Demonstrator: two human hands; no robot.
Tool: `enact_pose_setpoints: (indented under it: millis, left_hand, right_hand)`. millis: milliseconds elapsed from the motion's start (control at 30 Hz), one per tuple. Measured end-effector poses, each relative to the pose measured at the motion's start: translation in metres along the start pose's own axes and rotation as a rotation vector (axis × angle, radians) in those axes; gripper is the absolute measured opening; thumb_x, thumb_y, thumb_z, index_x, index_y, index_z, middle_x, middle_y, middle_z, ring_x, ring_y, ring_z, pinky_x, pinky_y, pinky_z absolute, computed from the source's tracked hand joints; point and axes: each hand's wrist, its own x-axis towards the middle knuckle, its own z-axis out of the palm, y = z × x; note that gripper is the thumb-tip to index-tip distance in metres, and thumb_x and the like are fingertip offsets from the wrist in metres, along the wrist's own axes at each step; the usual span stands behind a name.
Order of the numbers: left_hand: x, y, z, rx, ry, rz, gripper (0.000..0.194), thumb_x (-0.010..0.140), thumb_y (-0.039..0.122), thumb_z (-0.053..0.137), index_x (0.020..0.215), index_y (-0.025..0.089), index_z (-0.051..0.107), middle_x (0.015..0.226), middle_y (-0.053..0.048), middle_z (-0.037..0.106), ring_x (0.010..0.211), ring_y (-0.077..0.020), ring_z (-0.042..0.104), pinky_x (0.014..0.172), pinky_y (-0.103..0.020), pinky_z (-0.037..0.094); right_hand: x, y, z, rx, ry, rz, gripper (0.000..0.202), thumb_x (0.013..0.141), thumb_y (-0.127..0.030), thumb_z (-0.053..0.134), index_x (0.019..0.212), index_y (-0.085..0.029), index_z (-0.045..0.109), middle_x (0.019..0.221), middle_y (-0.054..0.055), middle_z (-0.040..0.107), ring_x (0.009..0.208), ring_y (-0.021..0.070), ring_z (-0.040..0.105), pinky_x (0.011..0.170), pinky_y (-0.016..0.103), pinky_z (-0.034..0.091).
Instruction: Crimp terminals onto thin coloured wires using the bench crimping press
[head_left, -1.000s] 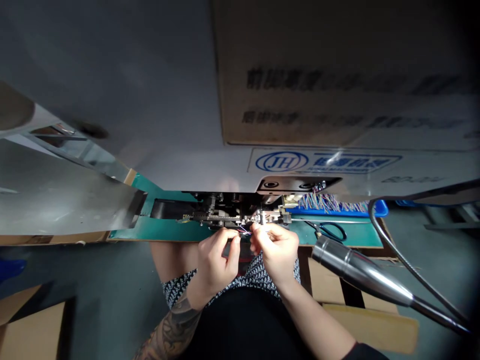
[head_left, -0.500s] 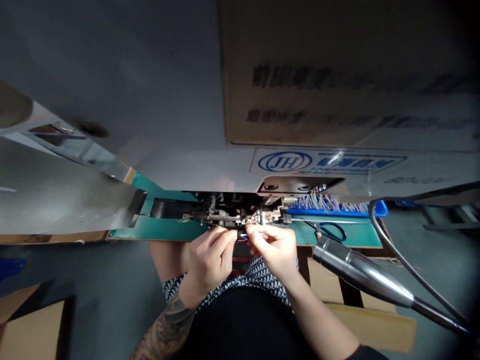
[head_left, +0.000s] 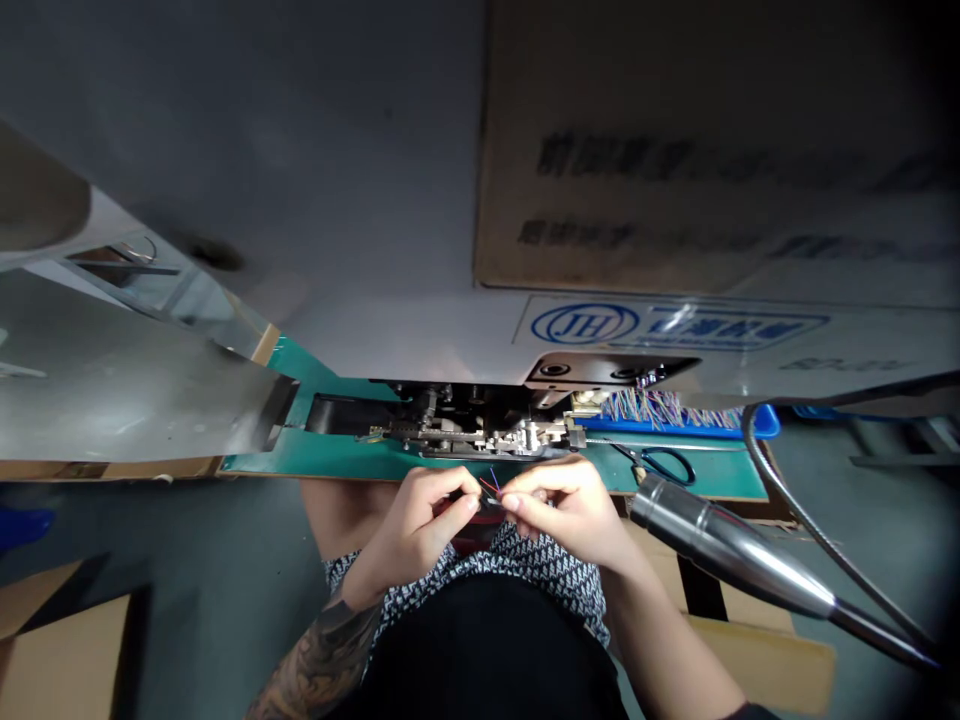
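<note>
Thin coloured wires [head_left: 492, 484], red and blue-violet among them, stick up between my fingertips at the centre, just in front of the machine's metal mechanism [head_left: 487, 438]. My left hand [head_left: 435, 515] pinches the wires' dark end from the left. From the right, my right hand [head_left: 559, 505] pinches the same small bunch between thumb and forefinger. Both hands are apart from the mechanism, above my lap. What exactly lies inside the fingertips is too small to make out.
A large machine body [head_left: 360, 250] hangs over the green table [head_left: 330, 458]. To the right are a blue tray [head_left: 766, 421] of wires, scissors [head_left: 671, 465] and a metal lamp [head_left: 727, 545]. Cardboard [head_left: 765, 660] lies lower right.
Both hands have drawn back slightly from the mechanism toward my body, with the wires. The wire ends now show pointing up between the fingers. The whole view has shifted a little.
</note>
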Motion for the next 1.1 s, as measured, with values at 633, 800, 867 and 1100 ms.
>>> enact_pose_setpoints:
  millis: [633, 800, 867, 1100]
  left_hand:
    - [0.008, -0.001, 0.026, 0.462, 0.425, 0.261, 0.013, 0.104, 0.013, 0.057, 0.1, 0.019, 0.068, 0.088, -0.007, 0.076, 0.081, -0.0202, 0.075, 0.075, -0.032, 0.058]
    - [0.01, -0.001, 0.028, 0.489, 0.439, 0.263, 0.014, 0.104, 0.013, 0.057, 0.1, 0.018, 0.069, 0.087, -0.006, 0.077, 0.08, -0.0201, 0.075, 0.074, -0.031, 0.059]
    - [0.009, -0.003, 0.027, 0.525, 0.46, 0.285, 0.013, 0.103, 0.012, 0.058, 0.101, 0.018, 0.07, 0.089, -0.007, 0.078, 0.08, -0.0204, 0.076, 0.075, -0.032, 0.059]
    - [0.001, -0.008, 0.016, 0.639, 0.406, 0.394, 0.019, 0.1, 0.007, 0.063, 0.109, 0.017, 0.077, 0.084, -0.007, 0.074, 0.074, -0.02, 0.07, 0.07, -0.031, 0.055]
  right_hand:
    - [0.013, -0.001, 0.047, 0.005, 0.667, 0.033, 0.039, 0.092, -0.046, 0.083, 0.064, -0.02, 0.073, 0.05, -0.001, 0.063, 0.042, 0.0141, 0.052, 0.042, 0.028, 0.043]
    - [0.013, 0.001, 0.048, -0.01, 0.682, 0.013, 0.036, 0.093, -0.044, 0.082, 0.067, -0.02, 0.075, 0.051, -0.001, 0.064, 0.043, 0.0144, 0.053, 0.043, 0.028, 0.044]
    - [0.012, 0.003, 0.046, -0.059, 0.666, -0.025, 0.035, 0.094, -0.043, 0.082, 0.067, -0.021, 0.077, 0.052, -0.001, 0.064, 0.044, 0.0151, 0.054, 0.044, 0.029, 0.045]
    - [0.01, 0.007, 0.03, -0.178, 0.47, -0.058, 0.025, 0.093, -0.042, 0.083, 0.08, -0.02, 0.088, 0.053, 0.0, 0.067, 0.043, 0.0149, 0.053, 0.044, 0.029, 0.042]
